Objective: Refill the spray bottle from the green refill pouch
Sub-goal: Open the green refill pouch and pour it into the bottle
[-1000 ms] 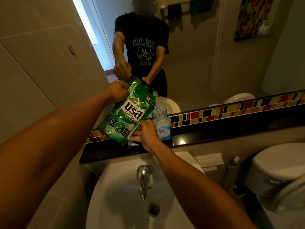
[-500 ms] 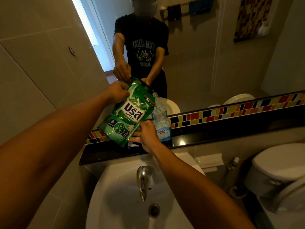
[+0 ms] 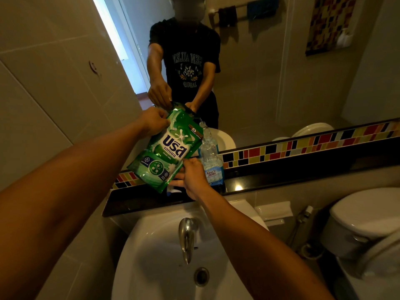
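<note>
The green refill pouch is held tilted above the black ledge, its upper right corner leaning toward the neck of the clear spray bottle. My left hand grips the pouch's top left edge. My right hand holds the pouch's lower right corner, just left of the bottle. The bottle stands upright on the ledge with no sprayer head on it and has a blue-and-white label. A white-and-blue part peeks out below the pouch; I cannot tell what it is.
The black ledge runs under a mirror with a coloured tile strip. A white sink with a chrome tap lies below. A toilet stands at the right, a tiled wall at the left.
The pouch and both hands have barely shifted; the pouch stays tilted against the bottle's neck.
</note>
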`<action>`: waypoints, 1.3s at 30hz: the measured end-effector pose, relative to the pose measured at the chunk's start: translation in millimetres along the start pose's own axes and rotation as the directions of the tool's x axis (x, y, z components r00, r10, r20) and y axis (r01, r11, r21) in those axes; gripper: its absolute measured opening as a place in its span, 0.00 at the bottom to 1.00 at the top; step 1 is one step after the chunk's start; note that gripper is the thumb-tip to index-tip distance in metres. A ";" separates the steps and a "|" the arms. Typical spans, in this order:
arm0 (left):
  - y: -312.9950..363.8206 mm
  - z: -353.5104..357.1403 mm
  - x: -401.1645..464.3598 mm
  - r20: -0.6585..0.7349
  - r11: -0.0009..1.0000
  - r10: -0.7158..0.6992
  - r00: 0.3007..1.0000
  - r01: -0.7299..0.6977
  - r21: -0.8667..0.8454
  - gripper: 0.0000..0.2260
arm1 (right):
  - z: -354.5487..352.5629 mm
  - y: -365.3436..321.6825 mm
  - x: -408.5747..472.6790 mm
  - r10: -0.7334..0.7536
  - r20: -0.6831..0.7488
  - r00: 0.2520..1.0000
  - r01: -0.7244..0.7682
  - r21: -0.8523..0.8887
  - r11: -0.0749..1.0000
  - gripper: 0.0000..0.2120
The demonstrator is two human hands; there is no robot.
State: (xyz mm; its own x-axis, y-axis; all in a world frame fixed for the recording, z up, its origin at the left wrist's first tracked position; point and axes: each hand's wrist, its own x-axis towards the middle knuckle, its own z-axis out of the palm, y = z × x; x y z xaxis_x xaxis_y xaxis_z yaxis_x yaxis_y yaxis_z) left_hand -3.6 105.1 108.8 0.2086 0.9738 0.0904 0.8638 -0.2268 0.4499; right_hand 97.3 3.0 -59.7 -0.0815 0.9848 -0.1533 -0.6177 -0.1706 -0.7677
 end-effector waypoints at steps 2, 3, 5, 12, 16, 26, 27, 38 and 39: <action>0.3 0.0 -0.2 0.002 1.000 -0.004 1.000 0.004 -0.001 0.06 | 0.3 0.1 0.2 0.003 0.002 1.000 -0.003 0.003 1.000 0.16; 0.6 -0.1 -0.1 0.004 1.000 -0.005 1.000 0.005 -0.005 0.06 | 0.5 0.1 0.5 0.004 0.002 1.000 -0.004 0.005 1.000 0.16; 1.0 -0.3 -0.3 0.007 1.000 -0.008 1.000 0.008 -0.015 0.07 | 1.0 0.1 0.7 0.005 0.001 1.000 -0.005 0.006 1.000 0.16; -0.6 0.4 1.0 0.011 1.000 -0.024 1.000 0.024 -0.002 0.05 | 0.8 -1.0 0.7 0.020 0.002 1.000 -0.020 -0.002 1.000 0.16; 0.6 -0.6 0.2 0.015 1.000 -0.025 1.000 0.025 0.000 0.05 | 1.3 -1.6 -0.5 0.031 -0.001 1.000 -0.031 -0.008 0.999 0.15; 2.0 -1.7 -1.2 0.012 0.999 -0.035 0.999 0.035 0.007 0.04 | 2.2 -1.1 -1.2 0.043 0.006 0.999 -0.043 0.006 0.999 0.15; 2.0 -2.0 -1.2 0.012 0.999 -0.033 0.999 0.033 0.006 0.04 | 2.5 -1.3 -1.5 0.044 0.005 0.999 -0.044 0.006 0.999 0.15; 1.9 -2.9 -1.0 0.020 1.000 -0.025 1.000 0.024 0.010 0.04 | 4.7 -3.3 -3.1 0.052 -0.004 0.999 -0.052 0.031 0.998 0.16; 2.1 -2.9 -1.2 0.020 1.000 -0.023 1.000 0.022 0.014 0.04 | 4.9 -3.2 -3.2 0.053 -0.003 0.999 -0.053 0.028 0.998 0.16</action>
State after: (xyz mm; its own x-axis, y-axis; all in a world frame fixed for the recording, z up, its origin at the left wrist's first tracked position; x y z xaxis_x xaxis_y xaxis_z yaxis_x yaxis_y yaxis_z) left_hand -3.4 103.5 112.2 0.1981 0.9782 0.0627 0.8744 -0.2052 0.4397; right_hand 95.7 0.5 -53.7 -0.1117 0.9743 -0.1954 -0.6344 -0.2213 -0.7406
